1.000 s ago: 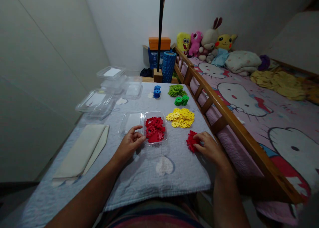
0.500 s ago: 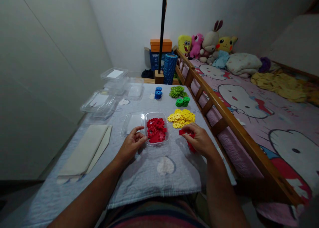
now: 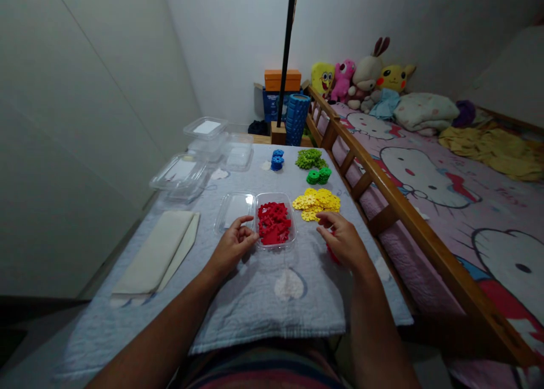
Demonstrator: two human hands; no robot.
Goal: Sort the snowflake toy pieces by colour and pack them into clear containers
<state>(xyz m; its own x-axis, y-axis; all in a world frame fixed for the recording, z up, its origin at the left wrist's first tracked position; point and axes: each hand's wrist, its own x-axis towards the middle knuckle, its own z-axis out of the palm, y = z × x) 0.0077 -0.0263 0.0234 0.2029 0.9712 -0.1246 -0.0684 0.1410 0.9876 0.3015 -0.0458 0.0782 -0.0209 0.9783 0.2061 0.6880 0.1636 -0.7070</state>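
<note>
A clear plastic container (image 3: 294,234) with red interlocking pieces (image 3: 274,223) inside stands at the middle of the table, its lid (image 3: 226,214) folded out to the left. At the container's left edge is my left hand (image 3: 234,244), with a gap between thumb and curled index finger and nothing visible between them. My right hand (image 3: 341,240) hovers over a few red pieces (image 3: 332,255) on the cloth, partly hidden beneath it. Its thumb and fingers are apart and the fingertips look bare. Just beyond that hand lies a heap of yellow flower-shaped discs (image 3: 318,201).
Green discs (image 3: 318,176), light-green pieces (image 3: 310,158) and blue discs (image 3: 277,160) lie farther back. Clear containers (image 3: 178,174) are stacked at the left, behind a folded cream cloth (image 3: 155,253). A wooden bed rail (image 3: 385,202) runs along the right side.
The red piece that was between my right fingertips no longer shows there, and those fingers have parted. My left hand keeps its place by the container. The view has shifted slightly left.
</note>
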